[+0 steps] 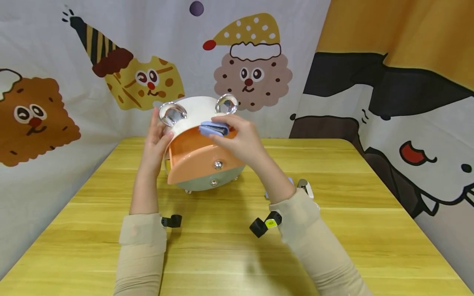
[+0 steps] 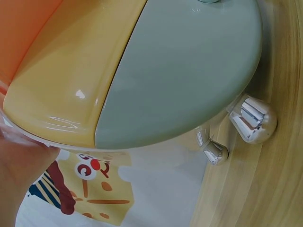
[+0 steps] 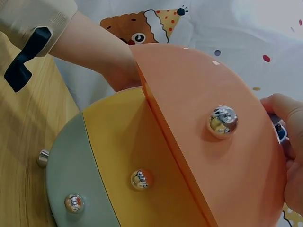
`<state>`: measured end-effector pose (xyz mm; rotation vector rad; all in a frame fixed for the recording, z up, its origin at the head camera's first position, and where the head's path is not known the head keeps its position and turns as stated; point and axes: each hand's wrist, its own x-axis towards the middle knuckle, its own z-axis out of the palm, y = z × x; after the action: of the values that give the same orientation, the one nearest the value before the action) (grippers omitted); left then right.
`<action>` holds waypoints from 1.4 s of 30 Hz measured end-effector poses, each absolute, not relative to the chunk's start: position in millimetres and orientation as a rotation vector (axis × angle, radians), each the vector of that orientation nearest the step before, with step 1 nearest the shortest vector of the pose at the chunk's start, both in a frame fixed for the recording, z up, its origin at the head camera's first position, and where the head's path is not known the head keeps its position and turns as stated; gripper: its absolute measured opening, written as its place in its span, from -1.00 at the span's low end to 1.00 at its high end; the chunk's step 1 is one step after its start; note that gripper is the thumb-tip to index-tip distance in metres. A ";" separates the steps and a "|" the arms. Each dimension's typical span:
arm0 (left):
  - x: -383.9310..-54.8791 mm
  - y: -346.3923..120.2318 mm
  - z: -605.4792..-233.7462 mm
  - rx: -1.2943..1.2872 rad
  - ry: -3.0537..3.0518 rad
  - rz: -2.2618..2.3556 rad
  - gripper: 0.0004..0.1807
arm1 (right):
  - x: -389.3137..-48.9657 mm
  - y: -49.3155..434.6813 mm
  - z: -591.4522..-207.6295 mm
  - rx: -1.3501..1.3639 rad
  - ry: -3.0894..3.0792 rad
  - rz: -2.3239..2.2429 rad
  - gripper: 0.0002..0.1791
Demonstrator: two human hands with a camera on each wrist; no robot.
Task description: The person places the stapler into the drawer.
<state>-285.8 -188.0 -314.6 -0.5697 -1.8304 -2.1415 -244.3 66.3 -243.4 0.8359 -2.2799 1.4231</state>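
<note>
A rounded drawer box (image 1: 200, 107) with a white shell and two shiny ear-like rings stands on the table. Its orange top drawer (image 1: 200, 162) is pulled out; the yellow (image 3: 124, 127) and green drawers (image 2: 180, 71) below appear closed, each with a silver knob. At the box's left side, my left hand (image 1: 152, 142) holds the shell, thumb near the front rim, some fingers hidden behind it. My right hand (image 1: 242, 137) pinches a small blue stapler (image 1: 214, 128) over the open drawer, near its upper edge. The drawer's inside is only partly visible.
Right of the box, a white and grey stapler (image 1: 305, 187) lies on the wooden table (image 1: 207, 250), partly behind my right forearm, with a bluish thing (image 1: 290, 180) beside it. A printed curtain (image 1: 148, 24) hangs behind the table's far edge.
</note>
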 end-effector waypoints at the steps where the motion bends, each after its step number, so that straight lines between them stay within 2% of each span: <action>1: -286.0 -187.8 -314.6 -0.571 -1.829 -2.141 -0.20 | -244.6 65.9 -243.4 0.839 -2.286 1.424 -0.55; 21: -285.3 -187.9 -314.8 -0.573 -1.849 -2.109 -0.21 | -244.0 72.7 -249.5 0.845 -2.189 1.472 -0.53; 37: -284.8 -186.8 -315.0 -0.556 -1.856 -2.108 -0.21 | -210.1 118.6 -254.9 0.910 -1.911 1.385 -0.50; 42: -284.4 -186.8 -314.7 -0.541 -1.866 -2.109 -0.21 | -202.7 135.1 -262.5 0.847 -1.960 1.380 -0.46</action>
<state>-284.4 -186.8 -314.7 -0.5405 -1.8657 -2.1094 -202.7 135.1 -262.5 0.8468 -1.9604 1.3796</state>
